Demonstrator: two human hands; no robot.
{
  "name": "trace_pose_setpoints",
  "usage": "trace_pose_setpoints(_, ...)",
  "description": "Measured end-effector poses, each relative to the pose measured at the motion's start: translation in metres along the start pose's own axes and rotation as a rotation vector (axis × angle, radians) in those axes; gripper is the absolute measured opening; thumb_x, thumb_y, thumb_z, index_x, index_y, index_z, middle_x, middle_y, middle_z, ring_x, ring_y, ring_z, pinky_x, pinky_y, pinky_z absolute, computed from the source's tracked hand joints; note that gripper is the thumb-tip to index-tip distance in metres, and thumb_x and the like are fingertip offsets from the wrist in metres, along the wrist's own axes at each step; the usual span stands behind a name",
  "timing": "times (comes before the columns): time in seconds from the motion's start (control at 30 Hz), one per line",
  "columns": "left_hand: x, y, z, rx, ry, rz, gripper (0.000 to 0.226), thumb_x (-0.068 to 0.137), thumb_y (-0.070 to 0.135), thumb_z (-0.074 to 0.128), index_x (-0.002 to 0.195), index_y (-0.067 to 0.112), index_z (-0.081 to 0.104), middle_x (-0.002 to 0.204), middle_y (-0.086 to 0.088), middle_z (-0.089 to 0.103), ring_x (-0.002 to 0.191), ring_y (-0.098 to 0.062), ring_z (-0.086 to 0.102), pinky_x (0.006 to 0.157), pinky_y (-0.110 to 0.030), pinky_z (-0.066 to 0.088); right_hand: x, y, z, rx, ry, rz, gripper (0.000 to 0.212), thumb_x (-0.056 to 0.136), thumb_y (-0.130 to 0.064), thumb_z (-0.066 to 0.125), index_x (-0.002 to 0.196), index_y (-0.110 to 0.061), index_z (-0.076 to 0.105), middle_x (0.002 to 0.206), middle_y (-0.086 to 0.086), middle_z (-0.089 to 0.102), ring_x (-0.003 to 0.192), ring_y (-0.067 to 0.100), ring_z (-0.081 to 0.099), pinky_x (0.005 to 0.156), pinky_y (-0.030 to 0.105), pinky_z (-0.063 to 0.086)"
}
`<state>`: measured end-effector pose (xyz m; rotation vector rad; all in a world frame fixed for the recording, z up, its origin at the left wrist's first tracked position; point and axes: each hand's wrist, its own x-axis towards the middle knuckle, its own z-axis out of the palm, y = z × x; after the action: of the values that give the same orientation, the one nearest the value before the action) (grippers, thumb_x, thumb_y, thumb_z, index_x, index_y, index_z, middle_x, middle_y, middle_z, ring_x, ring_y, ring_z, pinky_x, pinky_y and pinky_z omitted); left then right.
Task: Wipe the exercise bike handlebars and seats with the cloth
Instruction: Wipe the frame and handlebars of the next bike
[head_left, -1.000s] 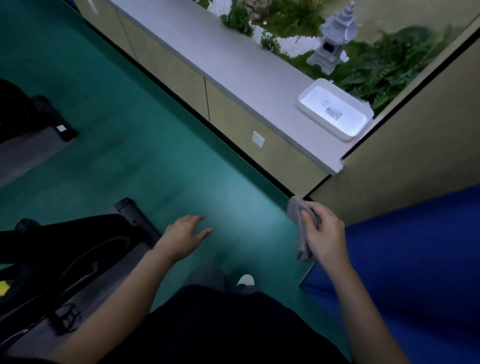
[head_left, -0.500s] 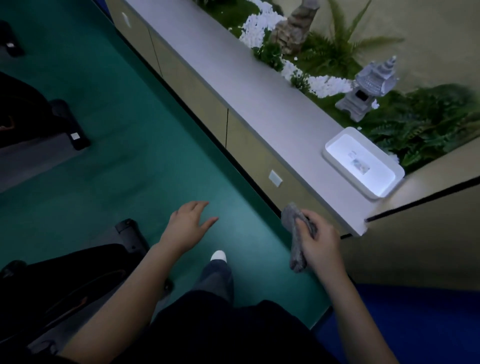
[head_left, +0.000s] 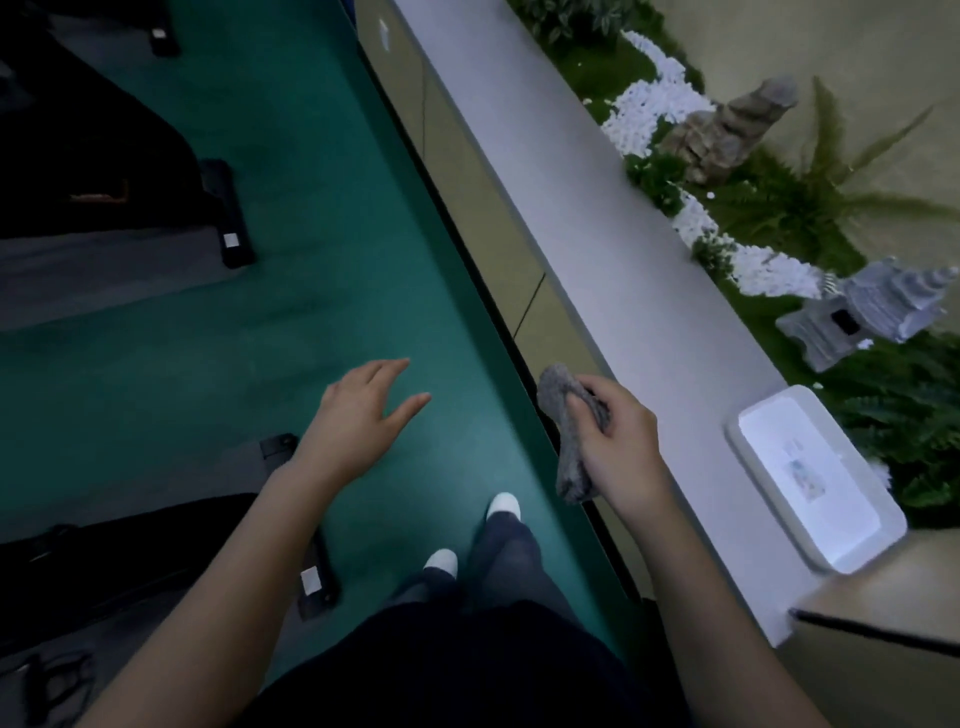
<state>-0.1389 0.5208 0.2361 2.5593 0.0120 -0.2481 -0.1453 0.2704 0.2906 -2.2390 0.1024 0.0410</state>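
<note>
Green gym floor (head_left: 322, 234) beside long grey desk (head_left: 597, 260). Crumpled grey cloth (head_left: 558, 387) gripped in right hand (head_left: 618, 447) at desk's front edge; left hand (head_left: 358, 415) empty, fingers (head_left: 385, 370) relaxed, near black exercise bike base (head_left: 130, 551).

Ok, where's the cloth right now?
Head view, right of centre: the cloth is gripped in the right hand, against the grey ledge's near edge, with the white tray further right.
</note>
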Motion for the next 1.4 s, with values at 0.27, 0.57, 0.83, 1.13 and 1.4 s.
trace_pose_setpoints(0.27,0.041,-0.041,-0.006,-0.060,-0.019,-0.290,0.060,0.091,0.051,0.049,0.141,0.016,0.043,0.145,-0.003,0.044,0.135,-0.022,0.038,0.113,-0.038,0.029,0.106,-0.016,0.032,0.018,-0.210,-0.138,0.019,0.095,-0.008,0.054,0.109,-0.012,0.066,0.100,0.000,0.065,0.086,-0.002,0.056,0.071,-0.001,0.036)
trace_pose_setpoints(0.57,0.170,-0.021,-0.034,-0.040,-0.027,-0.335,0.061,0.092,0.052,0.047,0.141,0.017,0.041,0.147,-0.004,0.043,0.136,-0.020,0.038,0.113,-0.031,0.028,0.258,-0.019,0.034,-0.040,-0.292,-0.259,0.020,0.093,-0.007,0.056,0.109,-0.012,0.068,0.098,-0.005,0.064,0.084,-0.001,0.056,0.075,0.000,0.036)
trace_pose_setpoints(0.83,0.259,-0.010,-0.061,-0.009,0.101,-0.312,0.059,0.094,0.048,0.047,0.144,0.017,0.039,0.151,-0.003,0.036,0.140,-0.020,0.030,0.115,-0.034,0.021,0.363,-0.049,0.050,-0.085,-0.310,-0.381,0.019,0.093,-0.005,0.057,0.108,-0.009,0.068,0.098,-0.002,0.065,0.089,0.011,0.057,0.075,0.004,0.036)
trace_pose_setpoints(1.13,0.343,-0.074,-0.113,0.080,0.179,-0.323,0.064,0.094,0.051,0.043,0.146,0.017,0.032,0.155,-0.002,0.028,0.146,-0.016,0.016,0.119,-0.036,0.008,0.462,-0.113,0.118,-0.082,-0.306,-0.391,0.021,0.094,-0.008,0.055,0.110,-0.009,0.067,0.101,-0.001,0.065,0.090,0.009,0.056,0.073,0.003,0.035)
trace_pose_setpoints(1.4,0.399,-0.137,-0.174,0.050,0.215,-0.386,0.063,0.094,0.051,0.042,0.147,0.018,0.030,0.156,-0.002,0.027,0.146,-0.016,0.015,0.118,-0.035,0.008,0.528,-0.184,0.187,-0.046,-0.294,-0.362,0.024,0.094,-0.011,0.054,0.115,-0.009,0.066,0.109,0.003,0.067,0.099,0.015,0.059,0.088,0.020,0.043)
